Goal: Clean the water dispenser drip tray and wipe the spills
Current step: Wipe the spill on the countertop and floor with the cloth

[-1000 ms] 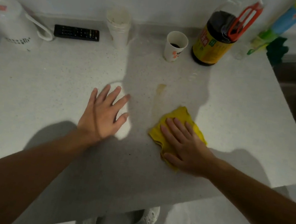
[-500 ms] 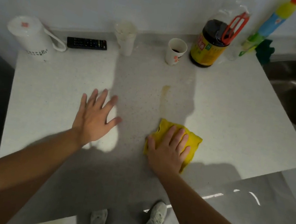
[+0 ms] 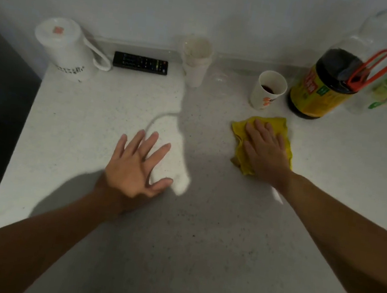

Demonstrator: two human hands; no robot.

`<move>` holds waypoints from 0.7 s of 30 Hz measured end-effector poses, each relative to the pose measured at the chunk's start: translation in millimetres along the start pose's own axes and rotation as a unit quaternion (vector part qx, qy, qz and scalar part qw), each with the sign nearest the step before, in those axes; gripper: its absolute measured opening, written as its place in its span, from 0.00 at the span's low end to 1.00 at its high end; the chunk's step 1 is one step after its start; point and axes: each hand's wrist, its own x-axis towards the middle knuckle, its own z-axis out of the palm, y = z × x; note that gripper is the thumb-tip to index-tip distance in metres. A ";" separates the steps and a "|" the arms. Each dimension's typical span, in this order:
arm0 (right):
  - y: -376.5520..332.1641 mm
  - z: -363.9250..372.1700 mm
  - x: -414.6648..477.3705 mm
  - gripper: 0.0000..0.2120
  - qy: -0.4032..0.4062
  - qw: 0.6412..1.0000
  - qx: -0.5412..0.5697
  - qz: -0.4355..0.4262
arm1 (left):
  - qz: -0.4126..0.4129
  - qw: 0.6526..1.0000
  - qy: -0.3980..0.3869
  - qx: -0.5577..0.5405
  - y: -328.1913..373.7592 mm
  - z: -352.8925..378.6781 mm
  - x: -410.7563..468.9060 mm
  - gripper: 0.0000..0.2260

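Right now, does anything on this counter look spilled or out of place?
No spill shows on the bare counter. The right hand presses the yellow cloth flat near the paper cup. Only oddity: a black remote lies by the wall, among kitchen things.

Cloth (image 3: 277,124) lies on the counter (image 3: 197,247); cup (image 3: 268,90) at its twelve o'clock, bottle (image 3: 320,95) at one, remote (image 3: 140,63) at ten.
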 end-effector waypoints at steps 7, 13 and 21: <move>0.4 1.9 -41.1 0.32 0.009 0.975 -0.104 -0.195 | -0.006 1.000 -0.021 0.001 4.2 -12.4 -4.2 0.39; -28.0 34.9 -137.1 0.30 0.006 0.979 -0.089 -0.184 | 0.001 1.000 -0.003 -0.013 4.6 -14.4 -8.7 0.35; -164.4 85.2 -261.9 0.31 0.045 0.992 0.040 0.108 | 0.086 0.994 0.033 -0.064 -11.2 -27.7 -52.0 0.23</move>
